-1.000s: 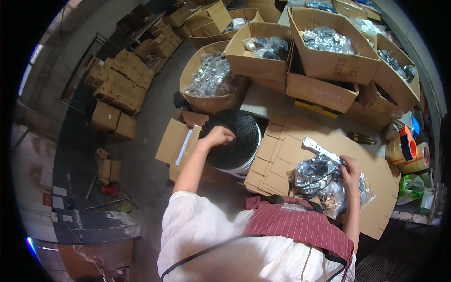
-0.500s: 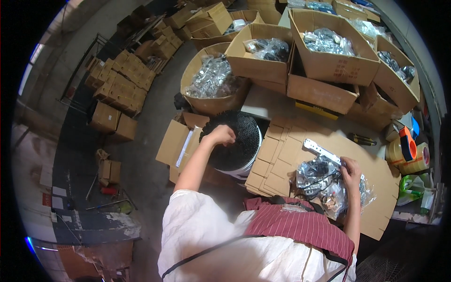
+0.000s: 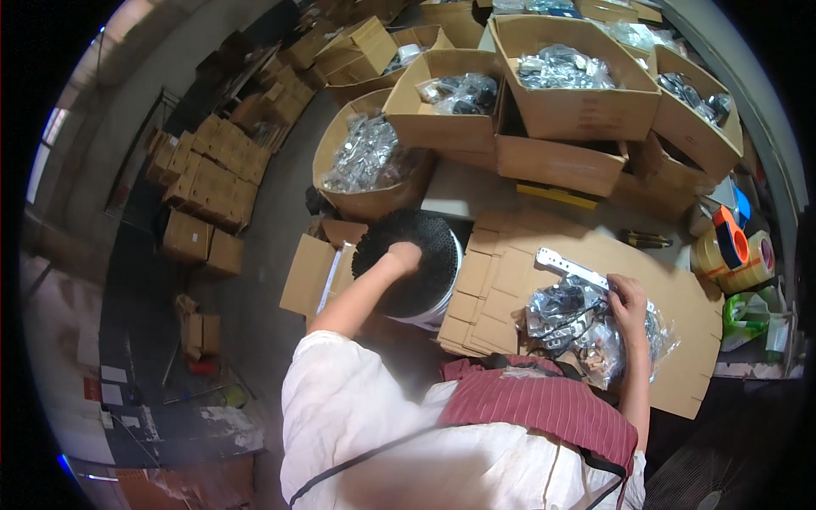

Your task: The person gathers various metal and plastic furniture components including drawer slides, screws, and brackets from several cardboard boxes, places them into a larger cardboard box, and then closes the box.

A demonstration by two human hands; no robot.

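The left hand (image 3: 405, 257) is at the top of a bundle of thin black pieces (image 3: 438, 246), which stands in a white tub (image 3: 440, 309); its fingers are curled in, and I cannot tell if they have hold of any; most of the bundle shows from twelve o'clock around to five o'clock of that hand; the right hand (image 3: 627, 297) is bent nearly closed, with its fingers on a white strip with holes (image 3: 571, 266); the long end of the strip points to ten o'clock from that hand; clear bags of parts (image 3: 565, 323) lie at eight o'clock, close by; flat brown cardboard (image 3: 680, 340) is under them; an orange tape cutter (image 3: 736, 242) is at two o'clock.
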